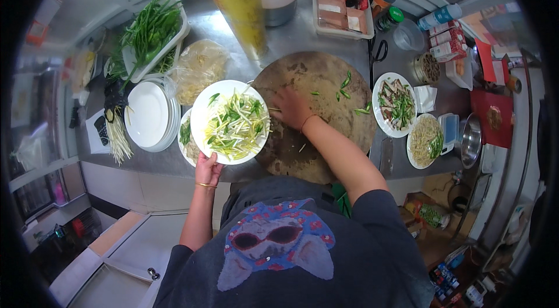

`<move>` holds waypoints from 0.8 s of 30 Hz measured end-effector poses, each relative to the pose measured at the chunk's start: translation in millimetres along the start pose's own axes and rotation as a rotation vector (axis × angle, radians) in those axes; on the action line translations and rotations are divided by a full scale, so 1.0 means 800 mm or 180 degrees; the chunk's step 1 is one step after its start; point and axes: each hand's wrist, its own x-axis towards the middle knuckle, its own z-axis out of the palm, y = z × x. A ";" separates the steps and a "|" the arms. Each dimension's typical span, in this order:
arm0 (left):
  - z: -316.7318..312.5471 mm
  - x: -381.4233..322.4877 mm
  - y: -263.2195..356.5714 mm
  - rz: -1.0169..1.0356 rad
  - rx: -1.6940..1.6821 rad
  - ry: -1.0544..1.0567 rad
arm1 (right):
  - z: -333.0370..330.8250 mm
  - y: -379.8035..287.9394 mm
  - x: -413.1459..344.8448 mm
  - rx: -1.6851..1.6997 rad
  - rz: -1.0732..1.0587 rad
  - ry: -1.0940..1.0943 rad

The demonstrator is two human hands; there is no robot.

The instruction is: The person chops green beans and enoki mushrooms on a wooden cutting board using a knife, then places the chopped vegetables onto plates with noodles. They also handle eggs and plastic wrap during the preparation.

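Note:
My left hand (208,170) grips the lower rim of a white plate (200,106), thumb on top. Cut yellow-white chives or similar stalks and sliced green pepper (238,124) are heaped on it. The plate is held over the left edge of a round wooden chopping board (323,72). My right hand (293,106), blurred, is low over the board beside the plate's right rim, fingers apart, with a thin stalk-like piece by it. Several green pepper slices (345,93) lie at the board's right side. Another plate of food (187,150) is partly hidden under the held plate.
At left are stacked white plates (146,115), a bundle of pale stalks (117,137), a tub of green peppers (153,37) and a plastic bag (203,65). A yellow tube (238,11) stands behind. Filled plates (396,104) (424,142), scissors (381,51) and a steel bowl (471,141) sit at right.

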 end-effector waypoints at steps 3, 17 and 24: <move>-0.004 -0.003 0.005 0.0094 -0.0096 -0.0125 | 0.008 0.018 -0.012 -0.0241 -0.0079 -0.0212; 0.091 0.063 -0.038 -0.0296 0.0526 -0.0274 | -0.104 0.043 -0.081 0.0872 0.1461 0.0924; 0.143 0.079 -0.043 -0.0345 0.0997 -0.0101 | -0.138 0.019 -0.137 0.0454 0.2123 0.0249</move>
